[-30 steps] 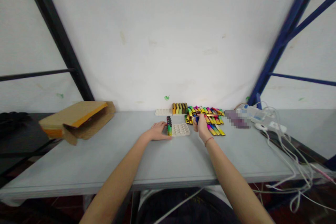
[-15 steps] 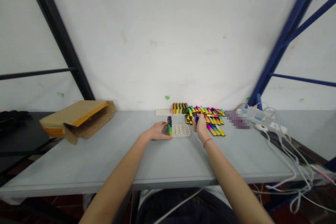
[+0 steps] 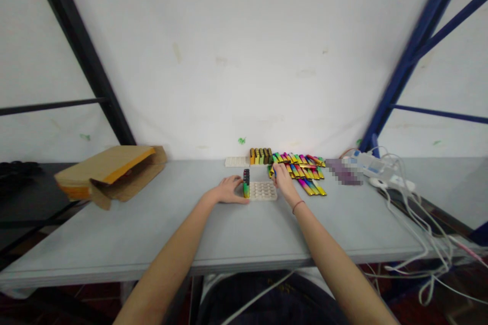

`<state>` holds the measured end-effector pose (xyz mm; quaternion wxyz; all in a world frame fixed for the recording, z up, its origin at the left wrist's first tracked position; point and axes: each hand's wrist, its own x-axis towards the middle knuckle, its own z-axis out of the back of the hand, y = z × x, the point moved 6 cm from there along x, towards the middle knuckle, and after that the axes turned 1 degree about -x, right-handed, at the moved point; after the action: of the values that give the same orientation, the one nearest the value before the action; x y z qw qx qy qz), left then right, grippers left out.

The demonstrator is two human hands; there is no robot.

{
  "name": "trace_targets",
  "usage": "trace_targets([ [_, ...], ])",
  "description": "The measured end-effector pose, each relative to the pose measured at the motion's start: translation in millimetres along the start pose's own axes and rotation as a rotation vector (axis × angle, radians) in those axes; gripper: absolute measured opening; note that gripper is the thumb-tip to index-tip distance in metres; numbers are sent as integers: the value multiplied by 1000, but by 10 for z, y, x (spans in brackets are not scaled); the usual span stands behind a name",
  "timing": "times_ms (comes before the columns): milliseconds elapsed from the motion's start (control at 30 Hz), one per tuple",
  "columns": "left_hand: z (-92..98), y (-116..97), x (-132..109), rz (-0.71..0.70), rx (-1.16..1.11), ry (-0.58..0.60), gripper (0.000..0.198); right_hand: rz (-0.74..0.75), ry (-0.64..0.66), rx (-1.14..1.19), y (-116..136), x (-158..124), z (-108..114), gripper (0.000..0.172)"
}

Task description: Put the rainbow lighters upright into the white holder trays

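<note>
A white tray (image 3: 263,191) with rows of round pockets lies in front of me. Along its left end stands a row of upright lighters (image 3: 246,184), green to yellow with dark tops. My left hand (image 3: 230,190) is wrapped around that end, fingers behind and thumb in front. Just past the tray's right back corner is my right hand (image 3: 282,177), its fingers pinched on a lighter that shows only as a bit of blue. Shiny multicoloured lighters (image 3: 311,187) lie in rows beside and behind that hand.
Behind the tray, a block of upright black-topped lighters (image 3: 261,156) stands next to another white tray (image 3: 237,162). An open cardboard box (image 3: 110,170) lies left. White cables (image 3: 412,218) and a power strip (image 3: 396,180) occupy the right. The wall (image 3: 244,61) bounds the grey table (image 3: 163,228).
My right hand has moved left, from the loose lighters toward the tray's right side, holding the lighter. The left hand stays at the tray's left end.
</note>
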<state>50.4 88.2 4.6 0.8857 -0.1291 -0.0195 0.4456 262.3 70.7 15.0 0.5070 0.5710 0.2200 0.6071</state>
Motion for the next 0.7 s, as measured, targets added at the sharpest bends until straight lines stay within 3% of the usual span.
trace_targets([
  [100,1,-33,-22,8,-7,18,103,82,6,-111,166,-54,-21,27],
  [233,20,-58,-43,21,-19,23,103,220,95,-198,286,-84,-79,28],
  [467,-13,-4,-28,20,-29,32,108,143,190,-15,213,-123,-238,30],
  [700,-11,-10,-30,22,-38,34,108,220,166,-118,364,-217,-305,24],
])
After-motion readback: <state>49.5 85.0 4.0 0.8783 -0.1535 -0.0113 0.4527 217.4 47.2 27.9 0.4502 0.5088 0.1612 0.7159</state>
